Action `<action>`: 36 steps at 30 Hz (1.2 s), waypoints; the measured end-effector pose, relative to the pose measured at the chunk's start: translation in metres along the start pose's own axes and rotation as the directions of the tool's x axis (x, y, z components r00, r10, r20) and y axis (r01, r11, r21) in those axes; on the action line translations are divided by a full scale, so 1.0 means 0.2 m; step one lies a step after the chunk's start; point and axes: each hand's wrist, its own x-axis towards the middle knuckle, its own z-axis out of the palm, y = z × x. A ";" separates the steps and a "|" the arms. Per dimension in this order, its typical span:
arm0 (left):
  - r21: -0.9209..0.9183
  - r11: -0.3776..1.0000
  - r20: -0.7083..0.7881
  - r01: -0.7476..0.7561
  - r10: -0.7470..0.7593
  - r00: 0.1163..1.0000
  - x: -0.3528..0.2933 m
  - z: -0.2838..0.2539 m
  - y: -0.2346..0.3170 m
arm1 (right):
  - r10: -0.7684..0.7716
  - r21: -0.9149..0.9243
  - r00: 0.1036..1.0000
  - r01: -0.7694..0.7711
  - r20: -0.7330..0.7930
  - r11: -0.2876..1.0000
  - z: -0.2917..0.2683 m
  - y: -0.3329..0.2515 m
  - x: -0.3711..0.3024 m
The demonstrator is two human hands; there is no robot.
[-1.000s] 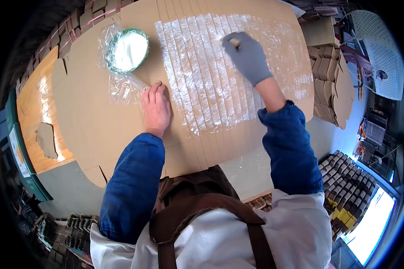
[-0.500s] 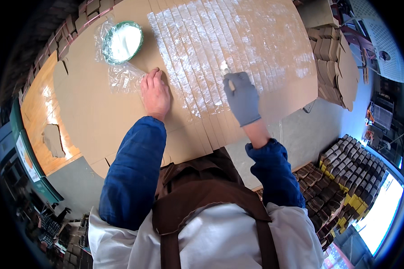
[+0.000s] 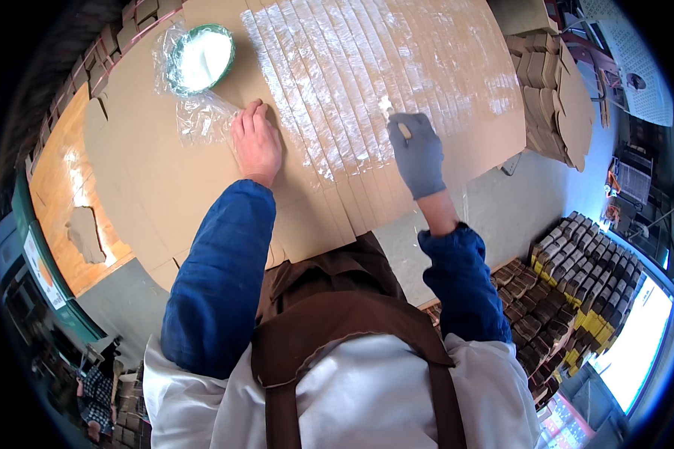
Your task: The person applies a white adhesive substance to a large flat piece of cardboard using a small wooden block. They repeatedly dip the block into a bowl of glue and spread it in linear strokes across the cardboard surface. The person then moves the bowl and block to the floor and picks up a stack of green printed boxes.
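I see the right hand [image 3: 418,156], in a grey glove, clenched around a small brush [image 3: 394,118] whose pale bristle end sits on the fanned stack of cardboard sheets [image 3: 367,90] at the upper centre of the frame. The bare left hand [image 3: 256,142] grips nothing; it lies flat, palm down, on the cardboard just left of the glossy stripes, fingers together. To do this stroke well, I would keep the brush low and drag it along one exposed sheet edge at a time, holding the wet band even and narrow, while the flat hand pins the fan so the sheets do not slide apart. The sheets are brown, overlapped like shingles, each showing a thin strip, and those strips shine white and wet across the upper middle, fading toward the right. At the upper left, a green-rimmed bowl [image 3: 200,58] of white paste rests on crinkled clear plastic film [image 3: 202,120], touching the cardboard near the left hand. I would judge the lower ends of the strips nearest my body still dry.
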 end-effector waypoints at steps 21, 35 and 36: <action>-0.002 1.000 0.021 0.001 -0.001 1.000 -0.01 -0.01 0.00 | -0.264 0.160 0.948 0.236 0.179 0.958 -0.09 0.02 -0.30; -0.005 1.000 -0.003 -0.005 0.005 1.000 -0.01 0.00 0.00 | -0.287 -0.044 0.894 0.321 0.344 0.946 -0.05 -0.05 -0.32; -0.010 1.000 -0.005 -0.006 0.006 1.000 -0.02 0.01 0.00 | -0.277 -0.035 0.900 0.306 0.338 0.951 -0.07 -0.08 -0.33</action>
